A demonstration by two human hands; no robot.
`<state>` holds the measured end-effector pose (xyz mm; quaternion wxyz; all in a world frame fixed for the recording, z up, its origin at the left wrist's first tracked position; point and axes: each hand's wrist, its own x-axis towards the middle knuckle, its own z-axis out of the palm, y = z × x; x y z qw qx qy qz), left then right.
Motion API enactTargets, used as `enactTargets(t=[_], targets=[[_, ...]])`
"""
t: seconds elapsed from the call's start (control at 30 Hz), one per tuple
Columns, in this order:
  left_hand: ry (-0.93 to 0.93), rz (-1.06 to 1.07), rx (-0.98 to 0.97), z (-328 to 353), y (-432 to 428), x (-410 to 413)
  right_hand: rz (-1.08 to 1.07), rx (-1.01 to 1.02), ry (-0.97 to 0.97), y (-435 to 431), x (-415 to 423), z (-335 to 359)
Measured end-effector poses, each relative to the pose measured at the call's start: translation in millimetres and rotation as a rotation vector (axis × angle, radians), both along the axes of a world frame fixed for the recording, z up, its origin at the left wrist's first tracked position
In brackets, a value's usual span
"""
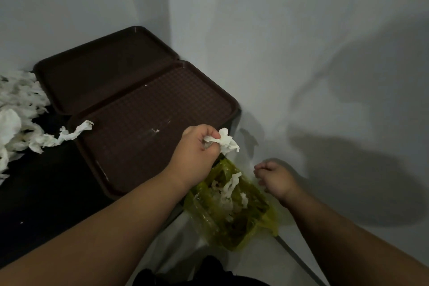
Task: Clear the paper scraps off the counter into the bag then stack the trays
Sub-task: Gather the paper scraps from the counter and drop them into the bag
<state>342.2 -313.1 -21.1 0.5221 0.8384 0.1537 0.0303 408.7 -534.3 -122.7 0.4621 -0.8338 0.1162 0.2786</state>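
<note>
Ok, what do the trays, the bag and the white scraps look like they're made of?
Trays: probably hard plastic, dark brown, with a moulded grid texture and raised rims.
Bag: thin plastic film, yellow-green, translucent and crinkled, glossy in spots.
Scraps: soft tissue-like paper, white, matte, torn and crumpled, like the piece the left hand grips.
</note>
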Motion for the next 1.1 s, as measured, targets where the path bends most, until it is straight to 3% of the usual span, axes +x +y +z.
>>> enactTargets(t=[0.1, 0.2, 0.27, 0.53, 0.6, 0.73, 0.87, 1.1], targets=[[0.019, -0.041, -0.003, -1, -10, 6, -0.036, 0.232, 0.026, 21, 5, 31], [0.025, -0.105, 0.012, -1, -20, 12, 0.025, 0.603, 0.181, 45, 5, 63], [0.036, -0.162, 0.015, -1, -25, 15, 0.062, 0.741, 0.225, 57, 3, 74], [0.122, -0.182, -0.010, -11, -24, 18, -0.119, 0.845, 0.201, 57, 9, 71], [0.157, -0.207, -0.007, -13, -23, 18, -0.137, 0.760, 0.164, 56, 9, 67], [0.155, -0.126, 0.018, -12, -17, 16, -0.055, 0.225, -0.035, 46, 11, 39], [0.142, -0.064, 0.038, -8, -2, 10, 0.080, -0.029, 0.040, 31, 10, 10], [0.129, -0.079, 0.096, -14, 6, 0, 0.036, -0.034, 0.017, 22, 11, 3]])
